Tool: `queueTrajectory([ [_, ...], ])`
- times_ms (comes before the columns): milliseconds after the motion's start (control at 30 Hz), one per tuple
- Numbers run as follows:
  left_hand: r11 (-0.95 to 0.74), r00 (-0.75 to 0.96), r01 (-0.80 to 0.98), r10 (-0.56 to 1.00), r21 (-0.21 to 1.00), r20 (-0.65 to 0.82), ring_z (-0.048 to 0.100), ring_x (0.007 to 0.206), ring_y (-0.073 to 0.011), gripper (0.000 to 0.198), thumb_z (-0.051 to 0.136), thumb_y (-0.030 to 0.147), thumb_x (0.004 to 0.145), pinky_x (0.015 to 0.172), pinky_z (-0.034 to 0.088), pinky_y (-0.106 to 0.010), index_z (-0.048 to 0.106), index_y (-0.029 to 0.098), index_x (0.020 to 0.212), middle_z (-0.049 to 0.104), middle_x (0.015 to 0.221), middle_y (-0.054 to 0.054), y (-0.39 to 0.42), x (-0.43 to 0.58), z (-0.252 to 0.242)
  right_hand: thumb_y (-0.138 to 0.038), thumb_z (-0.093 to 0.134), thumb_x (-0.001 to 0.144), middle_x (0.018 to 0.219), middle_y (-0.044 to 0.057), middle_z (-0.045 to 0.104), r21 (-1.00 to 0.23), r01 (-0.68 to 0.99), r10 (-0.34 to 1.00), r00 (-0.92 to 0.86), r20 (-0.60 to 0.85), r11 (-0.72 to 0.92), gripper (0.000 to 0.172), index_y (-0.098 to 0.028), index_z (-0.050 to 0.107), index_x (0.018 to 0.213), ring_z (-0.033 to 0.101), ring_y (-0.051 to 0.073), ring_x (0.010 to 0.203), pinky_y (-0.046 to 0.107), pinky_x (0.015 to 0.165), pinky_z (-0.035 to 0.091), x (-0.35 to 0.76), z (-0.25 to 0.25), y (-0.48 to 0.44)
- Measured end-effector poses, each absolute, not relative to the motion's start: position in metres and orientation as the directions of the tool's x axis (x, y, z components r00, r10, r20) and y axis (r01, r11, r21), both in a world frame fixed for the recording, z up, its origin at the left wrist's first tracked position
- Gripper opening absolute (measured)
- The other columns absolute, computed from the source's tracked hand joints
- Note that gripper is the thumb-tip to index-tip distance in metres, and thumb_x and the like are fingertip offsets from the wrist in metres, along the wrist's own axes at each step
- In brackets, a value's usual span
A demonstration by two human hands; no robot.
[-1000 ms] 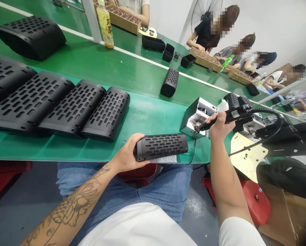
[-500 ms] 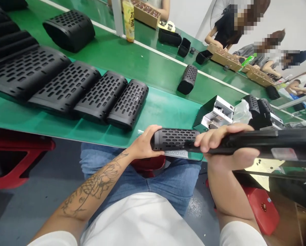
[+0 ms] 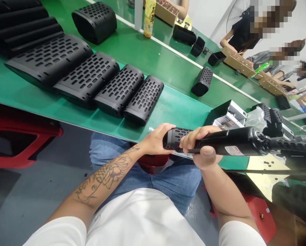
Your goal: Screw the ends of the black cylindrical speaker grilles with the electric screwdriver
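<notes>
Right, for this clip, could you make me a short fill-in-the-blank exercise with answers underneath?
1. The left hand grips one end of a slotted case, while the ____ grips a handheld tool.
2. Both that case and that tool are coloured ____.
3. The bottle beside the white post is coloured ____.
4. The stool at the picture's left edge is coloured ____.

Missing words: right hand; black; yellow; red.

White wall (image 3: 204, 20), grey floor (image 3: 40, 194), green table (image 3: 177, 104), red stool (image 3: 9, 159) at left, another red stool (image 3: 264, 223) at right
</notes>
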State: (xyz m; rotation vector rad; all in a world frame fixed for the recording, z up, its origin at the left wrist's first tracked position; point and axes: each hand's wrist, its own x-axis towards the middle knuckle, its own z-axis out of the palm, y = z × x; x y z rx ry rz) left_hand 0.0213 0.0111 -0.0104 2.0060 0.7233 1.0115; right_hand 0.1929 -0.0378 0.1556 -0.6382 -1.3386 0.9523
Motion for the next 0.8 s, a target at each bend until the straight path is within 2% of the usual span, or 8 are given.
queueTrajectory([
  [200, -0.557, 0.531, 0.149, 0.742, 0.817, 0.409, 0.067, 0.157, -0.045, 0.114, 0.108, 0.053, 0.079, 0.134, 0.06, -0.063, 0.05, 0.029, 0.173, 0.062, 0.171, -0.019, 0.012, 0.022, -0.011, -0.065, 0.097, 0.092, 0.057, -0.008, 0.065, -0.86, -0.183, 0.85, -0.156, 0.503, 0.475, 0.046, -0.03, 0.067, 0.093, 0.055, 0.014, 0.036, 0.032, 0.044, 0.057, 0.195, 0.143, -0.039],
  [400, -0.567, 0.537, 0.143, 0.733, 0.811, 0.418, 0.067, 0.157, -0.0447, 0.11, 0.106, 0.054, 0.08, 0.134, 0.06, -0.063, 0.051, 0.027, 0.172, 0.063, 0.169, -0.02, 0.013, 0.022, -0.012, -0.055, 0.095, 0.097, 0.064, -0.006, 0.071, -0.83, -0.232, 0.804, -0.218, 0.553, 0.508, 0.034, -0.03, 0.074, 0.104, 0.06, 0.015, 0.043, 0.033, 0.051, 0.06, 0.204, 0.125, -0.038],
  [600, -0.56, 0.524, 0.21, 0.756, 0.801, 0.391, 0.069, 0.156, -0.0424, 0.111, 0.107, 0.056, 0.081, 0.133, 0.061, -0.062, 0.051, 0.027, 0.172, 0.066, 0.167, -0.019, 0.013, 0.018, -0.009, -0.062, 0.099, 0.091, 0.064, -0.007, 0.07, -0.874, -0.174, 0.844, -0.229, 0.485, 0.455, 0.046, -0.027, 0.07, 0.097, 0.062, 0.014, 0.048, 0.033, 0.058, 0.063, 0.204, 0.118, -0.04],
  [700, -0.581, 0.461, 0.317, 0.785, 0.749, 0.414, 0.072, 0.152, -0.0427, 0.11, 0.106, 0.057, 0.084, 0.126, 0.065, -0.062, 0.048, 0.029, 0.173, 0.067, 0.164, -0.019, 0.0, 0.02, -0.011, -0.063, 0.1, 0.09, 0.064, -0.005, 0.072, -0.87, -0.204, 0.853, -0.189, 0.486, 0.45, 0.048, -0.026, 0.072, 0.098, 0.065, 0.016, 0.05, 0.032, 0.055, 0.062, 0.201, 0.129, -0.046],
  [800, -0.561, 0.262, 0.493, 0.824, 0.665, 0.502, 0.071, 0.153, -0.0495, 0.121, 0.104, 0.066, 0.088, 0.123, 0.066, -0.068, 0.038, 0.027, 0.181, 0.065, 0.164, -0.024, -0.039, 0.03, -0.022, -0.074, 0.097, 0.091, 0.061, -0.008, 0.069, -0.819, -0.223, 0.837, -0.019, 0.546, 0.529, 0.053, -0.028, 0.074, 0.101, 0.062, 0.015, 0.043, 0.033, 0.051, 0.061, 0.219, 0.154, -0.049],
])
